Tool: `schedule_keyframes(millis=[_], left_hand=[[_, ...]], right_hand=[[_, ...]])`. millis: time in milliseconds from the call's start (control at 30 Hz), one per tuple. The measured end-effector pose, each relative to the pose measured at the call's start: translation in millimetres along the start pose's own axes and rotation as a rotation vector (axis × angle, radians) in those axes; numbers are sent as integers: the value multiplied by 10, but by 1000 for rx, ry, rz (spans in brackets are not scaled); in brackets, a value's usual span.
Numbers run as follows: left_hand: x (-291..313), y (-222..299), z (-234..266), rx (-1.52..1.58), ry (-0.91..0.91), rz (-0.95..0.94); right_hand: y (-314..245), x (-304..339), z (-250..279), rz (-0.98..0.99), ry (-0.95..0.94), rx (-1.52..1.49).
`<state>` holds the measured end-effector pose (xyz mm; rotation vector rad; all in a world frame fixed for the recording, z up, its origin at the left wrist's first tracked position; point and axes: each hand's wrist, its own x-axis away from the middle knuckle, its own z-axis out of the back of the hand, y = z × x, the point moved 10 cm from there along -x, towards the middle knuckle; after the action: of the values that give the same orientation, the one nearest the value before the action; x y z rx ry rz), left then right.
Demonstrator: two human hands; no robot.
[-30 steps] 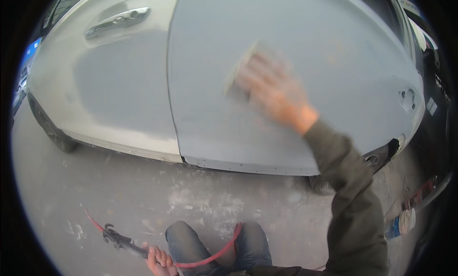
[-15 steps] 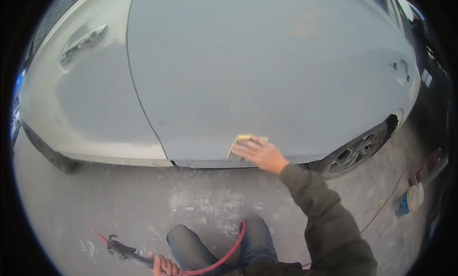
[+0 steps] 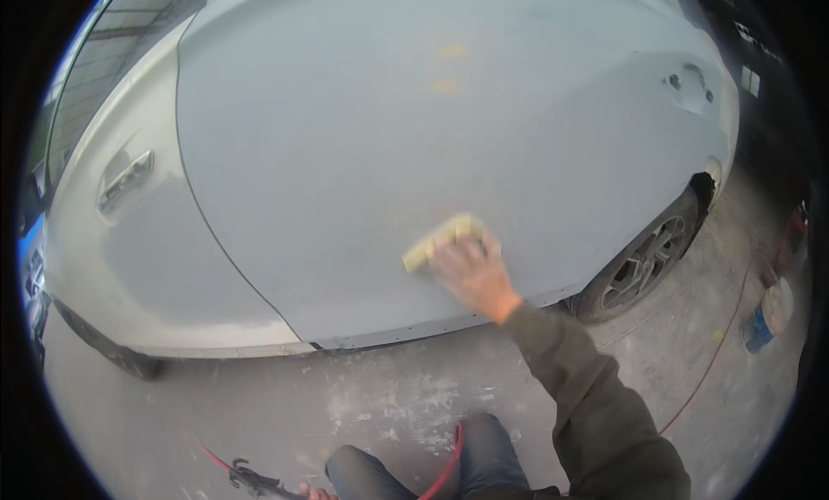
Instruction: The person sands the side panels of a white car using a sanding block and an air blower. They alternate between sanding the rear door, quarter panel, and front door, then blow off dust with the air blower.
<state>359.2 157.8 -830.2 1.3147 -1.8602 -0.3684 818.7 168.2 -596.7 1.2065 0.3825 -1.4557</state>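
My right hand (image 3: 471,271) is closed over a pale yellow sanding block (image 3: 420,254) and presses it flat against the lower part of a grey-primed car door (image 3: 345,137). Motion blurs the hand and block slightly. At the bottom edge, my left hand (image 3: 318,493) is closed around the end of a black air blow gun (image 3: 255,480), held low beside my knee; most of this hand is cut off by the frame. A red hose (image 3: 446,470) loops over my legs near it.
Left of the door seam is a pale panel with a chrome handle (image 3: 127,180). A wheel (image 3: 643,262) stands at the right. On the dusty, paint-flecked floor (image 3: 380,405) are a thin red line (image 3: 712,370) and a blue-and-white bucket (image 3: 767,317).
My right hand has moved the sanding block up the door, away from the sill. The whole view has shifted and tilted. The blow gun sits lower in the picture, with less of my left hand showing.
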Motion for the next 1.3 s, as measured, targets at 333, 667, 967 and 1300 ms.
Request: schedule_keyframes(millis=[333,667,967,1300], left_hand=[[223,351,-519,-73,-88,-95],[331,215,-570,-123,-76,-134],[235,220,-619,-188,-43,-67],[205,104,-696,-239,-89,-150]], right_hand=[[772,-946,682,-26,103,-88],[1147,-1063,863,-362,405,-106],[679,1087,-55,-428,-58,-121],[2987,-1398,1476,-236,302,45]])
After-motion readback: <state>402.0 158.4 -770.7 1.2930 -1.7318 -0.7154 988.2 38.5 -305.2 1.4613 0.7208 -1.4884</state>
